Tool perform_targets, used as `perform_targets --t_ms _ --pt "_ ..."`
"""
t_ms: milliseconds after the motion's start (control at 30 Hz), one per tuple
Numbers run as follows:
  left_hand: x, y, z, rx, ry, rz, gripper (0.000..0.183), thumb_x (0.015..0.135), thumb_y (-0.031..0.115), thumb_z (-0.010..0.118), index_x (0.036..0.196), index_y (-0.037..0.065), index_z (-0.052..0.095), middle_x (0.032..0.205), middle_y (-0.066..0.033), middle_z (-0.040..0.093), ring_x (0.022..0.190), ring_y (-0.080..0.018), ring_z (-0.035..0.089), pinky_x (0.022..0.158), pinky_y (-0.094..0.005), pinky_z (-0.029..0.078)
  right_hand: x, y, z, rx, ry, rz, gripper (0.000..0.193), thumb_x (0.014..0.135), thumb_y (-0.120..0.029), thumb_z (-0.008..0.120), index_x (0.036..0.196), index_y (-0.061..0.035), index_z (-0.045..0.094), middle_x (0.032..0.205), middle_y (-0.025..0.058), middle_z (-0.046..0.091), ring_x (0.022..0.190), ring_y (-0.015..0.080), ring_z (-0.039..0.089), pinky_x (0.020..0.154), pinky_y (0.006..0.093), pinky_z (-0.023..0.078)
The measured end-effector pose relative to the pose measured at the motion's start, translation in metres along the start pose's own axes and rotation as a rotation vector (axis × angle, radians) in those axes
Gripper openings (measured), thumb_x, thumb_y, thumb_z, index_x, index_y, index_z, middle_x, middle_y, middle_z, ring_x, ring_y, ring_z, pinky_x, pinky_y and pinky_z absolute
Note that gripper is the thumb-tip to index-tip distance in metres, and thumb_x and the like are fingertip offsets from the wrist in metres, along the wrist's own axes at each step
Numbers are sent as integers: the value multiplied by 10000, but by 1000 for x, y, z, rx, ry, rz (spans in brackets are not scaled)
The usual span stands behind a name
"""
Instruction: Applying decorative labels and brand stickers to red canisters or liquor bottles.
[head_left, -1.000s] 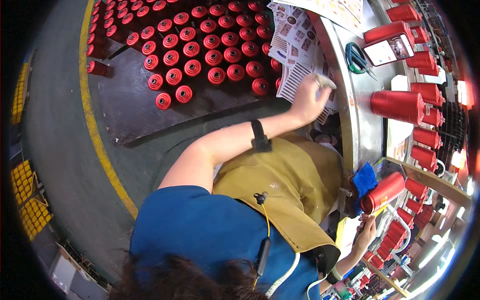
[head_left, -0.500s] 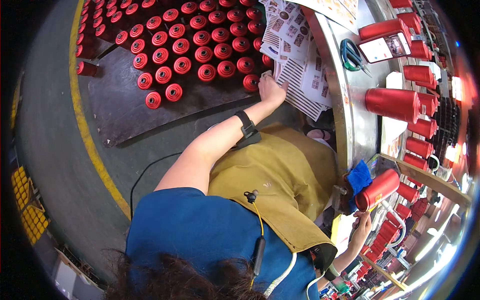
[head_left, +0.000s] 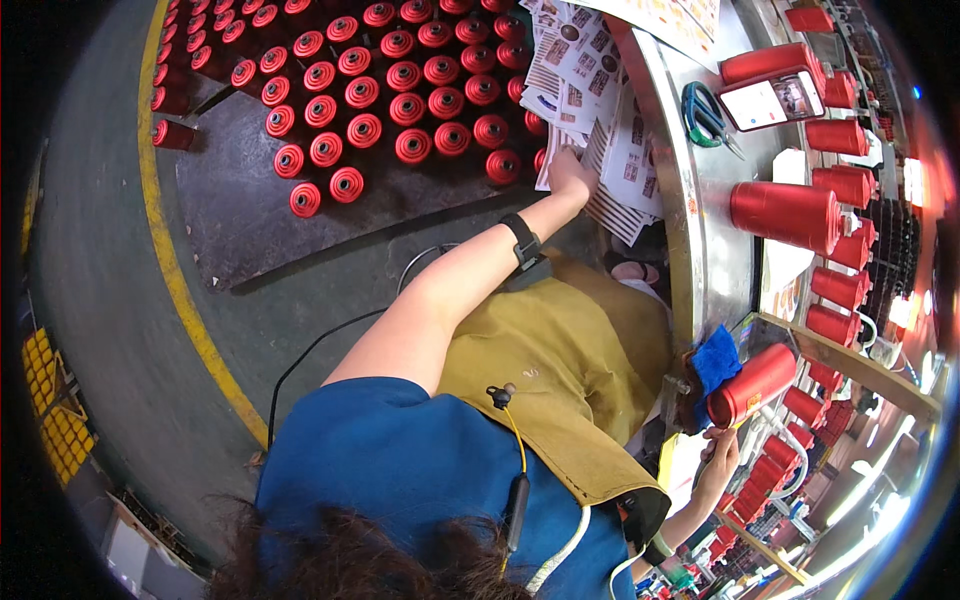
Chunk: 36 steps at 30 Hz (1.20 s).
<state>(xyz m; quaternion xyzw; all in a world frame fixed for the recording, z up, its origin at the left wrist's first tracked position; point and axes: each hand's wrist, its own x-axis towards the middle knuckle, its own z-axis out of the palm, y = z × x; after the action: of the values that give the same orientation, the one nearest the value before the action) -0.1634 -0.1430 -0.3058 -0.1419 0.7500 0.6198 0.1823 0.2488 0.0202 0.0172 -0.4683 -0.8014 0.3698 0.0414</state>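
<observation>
My left hand reaches into a loose pile of printed sheets, its fingers bent at a white sheet by the pile's near left edge; the fingertips are partly hidden. At the right, my right hand has its curled fingers at the lower end of a red cylinder, which lies tilted next to a blue cloth. Some of those fingers are out of sight behind the cylinder. Many red cylinders stand upright in rows on a dark board, left of the sheets.
A metal bench runs along my right, with green-handled scissors, a phone and a large red cylinder on it. More red cylinders line up beyond. A wooden bar crosses the right side. A yellow line marks the floor.
My left hand has moved right, from the edge of the red cylinders further onto the sheets, and a white sheet edge now shows beside it. My right hand and its cylinder have shifted only slightly.
</observation>
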Motion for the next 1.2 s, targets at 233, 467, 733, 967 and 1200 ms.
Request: perform_targets --t_ms 233,467,733,967,1200 --pt "6 9 -2 169 69 1 425 792 112 686 1187 -36 630 1122 -302 695 1088 -450 666 922 -502 539 -3 -1 3 1 36 1 486 1117 -432 461 957 -27 678 796 -19 601 647 33 393 585 218 315" --pt "8 9 -7 313 82 90 619 770 189 769 1283 -75 545 1388 -264 513 1310 -430 466 1110 -475 424 -5 -3 3 -1 27 -7 489 1121 -436 444 946 -40 671 805 -21 601 649 32 389 584 216 312" --pt "109 7 38 -298 428 327 548 812 66 727 1276 -102 489 1219 -249 613 1064 -345 653 922 -398 529 -6 -2 1 12 18 -7 492 1124 -430 440 984 -19 671 816 0 609 652 37 412 583 221 338" --pt "148 20 23 -1177 -5 -86 294 967 161 646 1186 22 506 959 -96 623 758 -189 598 665 -361 515 -10 -3 2 21 25 8 492 1127 -426 433 1012 -13 674 831 1 615 636 34 405 577 216 332" --pt "202 16 9 -975 226 -123 615 985 670 488 1117 71 538 847 -42 550 670 -167 533 615 -407 463 -2 -5 -1 17 -11 -2 477 1125 -424 441 1009 -25 675 822 -11 615 635 18 391 565 203 308"
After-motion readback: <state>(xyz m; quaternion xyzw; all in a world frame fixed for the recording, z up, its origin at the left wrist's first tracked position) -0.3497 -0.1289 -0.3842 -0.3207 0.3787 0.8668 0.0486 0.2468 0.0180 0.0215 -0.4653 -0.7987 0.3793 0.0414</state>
